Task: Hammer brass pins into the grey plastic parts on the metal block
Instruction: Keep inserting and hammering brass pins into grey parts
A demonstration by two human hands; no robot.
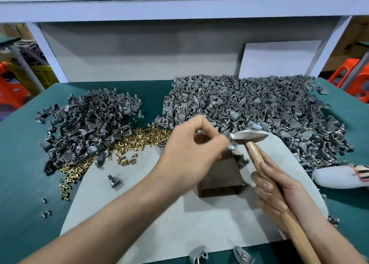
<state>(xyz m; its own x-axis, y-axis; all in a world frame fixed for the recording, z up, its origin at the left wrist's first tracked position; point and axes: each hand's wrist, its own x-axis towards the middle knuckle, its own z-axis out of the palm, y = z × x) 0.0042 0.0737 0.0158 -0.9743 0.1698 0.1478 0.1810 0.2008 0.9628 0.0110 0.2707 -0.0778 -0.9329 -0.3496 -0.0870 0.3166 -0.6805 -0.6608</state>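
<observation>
Hammer head right beside the fingers that steady the part

The left hand [191,149] curls over the top of the metal block [221,180] and pinches a grey plastic part [231,147] at its far edge, while the right hand [273,191] wraps the wooden handle of the hammer [248,137], whose head hangs just beside those fingertips. A blow that lands off line would likely catch a finger, or glance off and bend the pin or flick the part off the block. Whether a pin already sits in the part cannot be told, since it is blurred. The part looks small, pale grey and glossy, like those in the heap of grey parts [249,107] behind, with loose brass pins [139,136] lying to the left
</observation>
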